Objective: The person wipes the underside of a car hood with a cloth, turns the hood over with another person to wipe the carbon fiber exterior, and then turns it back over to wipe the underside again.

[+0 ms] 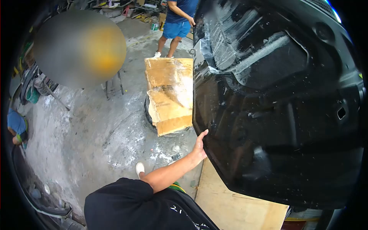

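A large black car hood [264, 126] fills the right side of the head view, tilted up with its ribbed underside showing. Whitish dusty or scraped patches mark its upper part. My left hand [200, 145] is closed round the hood's left edge near its lower corner, thumb on the near face. No part of my right hand shows. At the far end, another person in a dark blue shirt and blue shorts [179, 28] has a hand [191, 21] at the hood's edge.
Flattened cardboard [168, 103] lies on a round black object on the stained concrete floor [88, 134]. A pale board [237, 207] lies below the hood. Clutter and cans [155, 26] line the back; another person [17, 124] is at far left.
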A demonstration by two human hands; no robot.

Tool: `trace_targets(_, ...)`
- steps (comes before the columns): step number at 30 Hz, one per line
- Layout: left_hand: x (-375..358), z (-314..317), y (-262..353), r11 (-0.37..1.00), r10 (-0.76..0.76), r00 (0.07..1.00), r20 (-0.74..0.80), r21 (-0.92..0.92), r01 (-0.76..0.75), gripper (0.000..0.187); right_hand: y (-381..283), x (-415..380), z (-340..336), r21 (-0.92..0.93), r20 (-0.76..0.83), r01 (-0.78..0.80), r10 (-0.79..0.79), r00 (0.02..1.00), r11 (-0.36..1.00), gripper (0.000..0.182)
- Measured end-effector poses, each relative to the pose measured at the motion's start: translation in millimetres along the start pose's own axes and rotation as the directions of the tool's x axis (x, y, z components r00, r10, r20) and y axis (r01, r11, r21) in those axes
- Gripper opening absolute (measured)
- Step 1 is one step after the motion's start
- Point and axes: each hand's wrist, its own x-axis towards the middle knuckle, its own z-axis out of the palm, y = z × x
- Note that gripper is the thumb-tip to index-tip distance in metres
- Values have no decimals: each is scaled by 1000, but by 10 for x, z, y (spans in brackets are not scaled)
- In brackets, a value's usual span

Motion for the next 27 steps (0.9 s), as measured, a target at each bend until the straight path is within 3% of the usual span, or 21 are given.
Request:
trace_targets(9, 133, -97, -153, 1000, 15, 999, 33, 3, -15, 50, -132, -69, -179, 82, 26, 5, -7, 1000, 997, 53)
trace_targets(11, 181, -161, -166, 994, 74, 997, -36, 87, -71, 54, -227, -40, -261, 105, 35, 13, -16, 999, 994, 53)
trace_targets(18, 192, -442, -45, 985, 99, 995, -24, 144, -94, 56, -747, 385, -637, 254, 26, 154, -165, 986, 955, 53)
trace_targets(19, 195, -420, -25, 983, 114, 993, -11, 148, -111, 56, -885, 525, -693, 293, 18, 190, -204, 979, 937, 53)
trace_targets(21, 157, -363, -66, 958, 199, 972, -126, 234, -166, 56, -1179, 776, -777, 378, 14, 259, -285, 959, 889, 53)
trace_targets(24, 136, -308, -22, 934, 196, 968, -155, 331, -136, 53, -1664, 1142, -878, 544, 26, 344, -425, 905, 765, 53)
trace_targets(27, 204, -575, 142, 884, 254, 939, -234, 449, -127, 49, -2142, 1412, -901, 728, 70, 329, -543, 837, 601, 53)
